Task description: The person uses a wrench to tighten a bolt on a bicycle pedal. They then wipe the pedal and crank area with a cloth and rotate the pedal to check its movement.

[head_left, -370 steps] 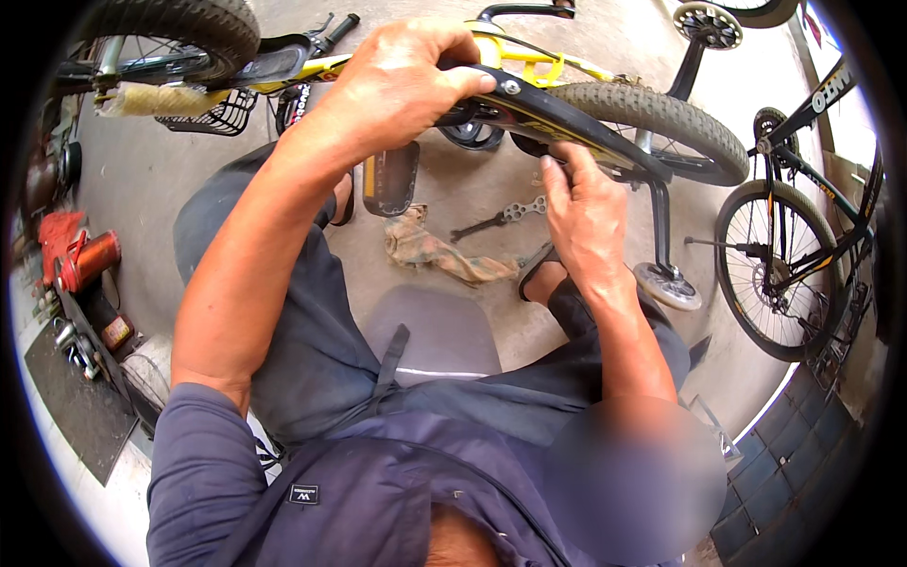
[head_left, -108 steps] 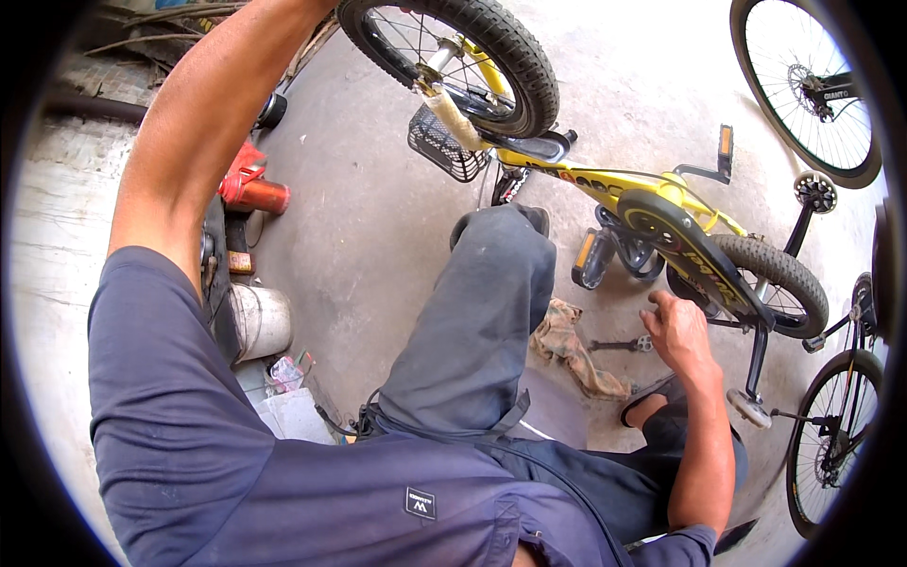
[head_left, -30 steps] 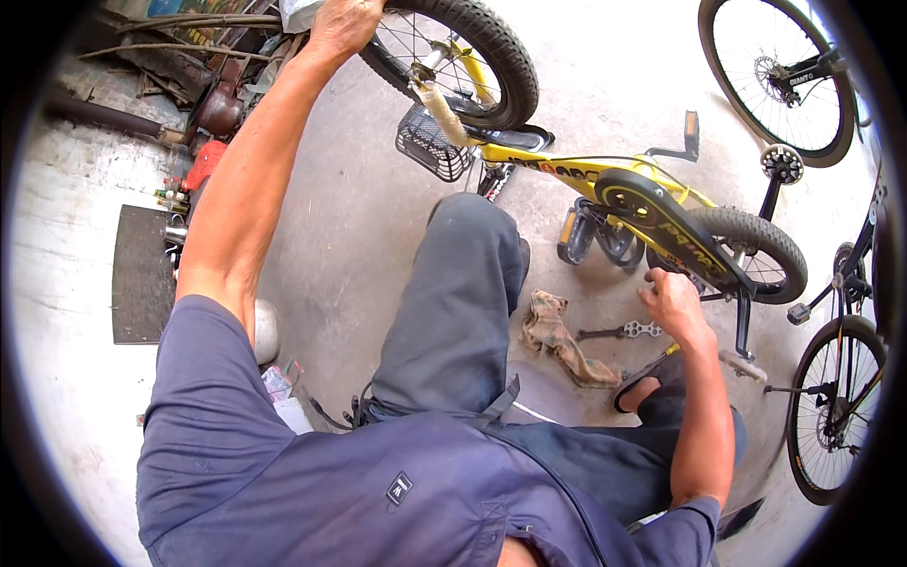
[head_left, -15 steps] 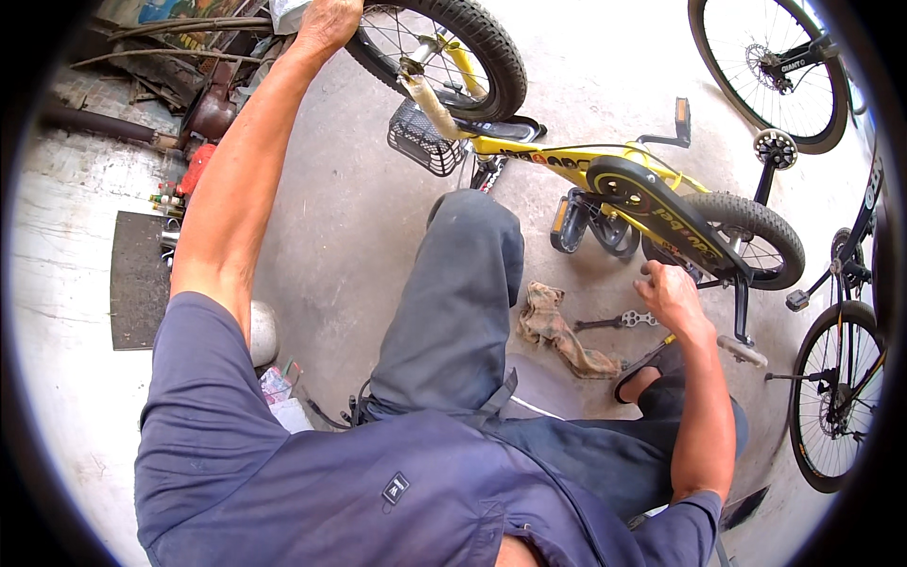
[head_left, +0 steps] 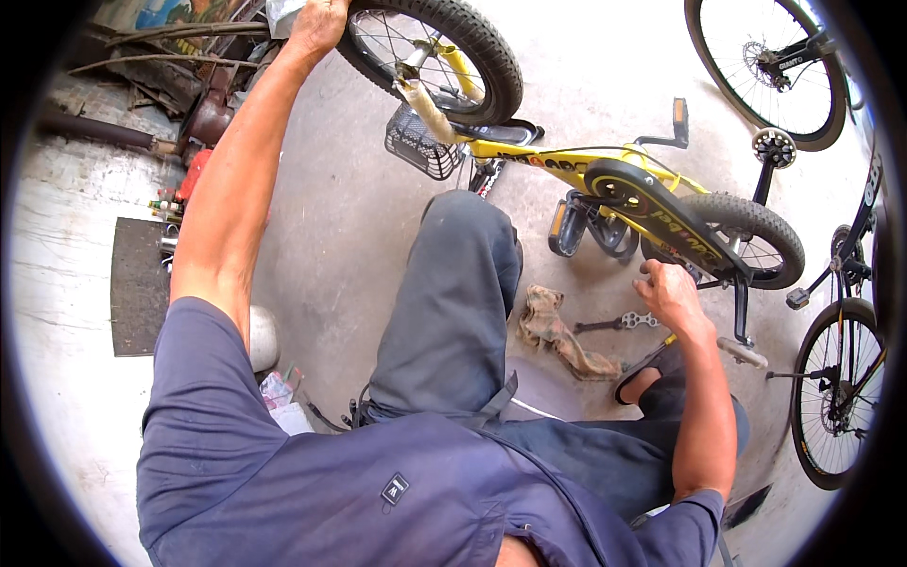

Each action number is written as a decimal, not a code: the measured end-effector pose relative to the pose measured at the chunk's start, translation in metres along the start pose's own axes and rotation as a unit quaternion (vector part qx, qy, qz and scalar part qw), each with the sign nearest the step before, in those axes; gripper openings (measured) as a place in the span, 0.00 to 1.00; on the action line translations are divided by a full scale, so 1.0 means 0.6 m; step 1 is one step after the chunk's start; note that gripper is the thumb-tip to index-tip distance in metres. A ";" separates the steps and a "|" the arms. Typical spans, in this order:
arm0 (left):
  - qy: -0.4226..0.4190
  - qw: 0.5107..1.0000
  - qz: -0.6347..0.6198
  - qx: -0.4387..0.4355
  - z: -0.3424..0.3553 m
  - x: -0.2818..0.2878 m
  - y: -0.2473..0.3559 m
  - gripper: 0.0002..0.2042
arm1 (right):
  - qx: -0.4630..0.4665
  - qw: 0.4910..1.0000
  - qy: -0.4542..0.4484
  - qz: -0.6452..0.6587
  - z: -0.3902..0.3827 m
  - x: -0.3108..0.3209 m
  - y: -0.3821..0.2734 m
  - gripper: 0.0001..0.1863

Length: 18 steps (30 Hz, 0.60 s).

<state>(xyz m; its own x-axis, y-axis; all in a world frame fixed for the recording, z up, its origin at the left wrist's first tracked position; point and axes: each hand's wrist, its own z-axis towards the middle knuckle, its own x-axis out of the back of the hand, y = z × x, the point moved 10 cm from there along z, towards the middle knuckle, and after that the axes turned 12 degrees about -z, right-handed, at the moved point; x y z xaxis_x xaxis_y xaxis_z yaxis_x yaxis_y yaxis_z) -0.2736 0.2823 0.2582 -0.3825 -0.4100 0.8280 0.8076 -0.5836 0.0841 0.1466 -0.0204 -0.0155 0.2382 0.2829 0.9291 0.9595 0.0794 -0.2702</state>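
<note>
A small yellow child's bicycle (head_left: 557, 163) lies tipped over, its front wheel (head_left: 487, 71) raised at the top of the view. Beside that wheel's left edge is my left hand (head_left: 319, 26), its fingers cut off or hidden at the picture's upper edge. A pale, shiny object (head_left: 282, 17) is just left of it. My right hand (head_left: 673, 295) is curled closed below the black chain guard (head_left: 661, 213), near the rear wheel (head_left: 756, 231). Whatever is in its fingers, if anything, is hidden. A black basket (head_left: 422, 142) hangs by the front fork.
A patterned rag (head_left: 562, 335) and a flat metal wrench (head_left: 619, 322) lie on the floor near my right foot. Other bicycles stand at right, one wheel (head_left: 770, 76) at the top. Pipes and clutter (head_left: 203, 113) line the left wall, beside a dark mat (head_left: 139, 283).
My left hand has shifted slightly left, and the front wheel has moved a little left too. The right hand has stayed in place.
</note>
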 end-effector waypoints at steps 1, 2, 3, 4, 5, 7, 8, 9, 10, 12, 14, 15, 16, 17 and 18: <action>-0.001 0.997 -0.070 0.015 0.004 -0.008 0.037 0.21 | -0.007 1.000 -0.008 -0.003 -0.005 -0.007 0.008 0.13; 0.001 0.991 -0.129 0.030 0.009 0.004 0.055 0.21 | -0.005 1.000 -0.007 -0.002 -0.006 -0.003 0.006 0.13; 0.007 0.994 -0.111 0.019 0.007 0.011 0.046 0.21 | 0.001 1.000 -0.007 0.001 -0.002 -0.003 -0.002 0.13; 0.014 0.996 -0.093 0.009 0.007 0.017 0.030 0.22 | 0.007 1.000 -0.007 0.005 0.002 -0.005 -0.010 0.13; 0.020 0.997 -0.075 -0.002 0.004 0.022 0.015 0.22 | 0.015 1.000 -0.003 0.008 0.007 -0.005 -0.017 0.13; 0.024 0.991 -0.127 0.031 0.000 0.013 0.031 0.22 | 0.018 1.000 0.001 0.006 0.007 -0.009 -0.017 0.13; 0.019 0.992 -0.123 0.031 -0.001 0.004 0.024 0.22 | 0.014 1.000 -0.006 0.002 0.006 -0.014 -0.014 0.13; 0.014 0.993 -0.113 0.029 0.000 0.006 0.016 0.22 | 0.014 1.000 -0.010 0.001 0.007 -0.017 -0.013 0.13; 0.028 0.996 -0.081 0.000 0.002 0.017 0.002 0.22 | 0.016 1.000 -0.011 0.000 0.012 -0.015 -0.016 0.13; 0.052 0.997 -0.015 -0.058 -0.003 0.034 -0.017 0.22 | 0.028 1.000 0.006 0.011 0.022 -0.009 -0.022 0.13; 0.016 0.987 -0.143 0.075 -0.005 0.004 -0.001 0.22 | 0.012 1.000 -0.001 0.005 0.015 -0.015 -0.006 0.13; -0.002 0.970 -0.195 0.142 -0.012 0.003 -0.001 0.22 | 0.012 1.000 -0.008 0.004 0.018 -0.014 -0.009 0.12; -0.001 0.954 -0.266 0.136 -0.012 -0.003 -0.007 0.21 | 0.011 1.000 -0.015 0.003 0.019 -0.015 -0.010 0.12; -0.005 0.946 -0.274 0.171 -0.017 -0.010 -0.025 0.21 | 0.013 1.000 -0.016 0.005 0.018 -0.018 -0.012 0.12; -0.007 0.937 -0.283 0.203 -0.017 -0.013 -0.042 0.21 | 0.015 1.000 -0.015 0.007 0.018 -0.017 -0.012 0.12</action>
<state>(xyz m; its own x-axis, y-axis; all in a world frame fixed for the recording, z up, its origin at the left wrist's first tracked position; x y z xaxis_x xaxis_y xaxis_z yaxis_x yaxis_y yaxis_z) -0.2956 0.2927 0.2441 -0.7971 -0.1039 0.5948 0.5830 -0.3889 0.7134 0.1355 -0.0133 -0.0258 0.2464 0.3124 0.9174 0.9512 0.1038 -0.2907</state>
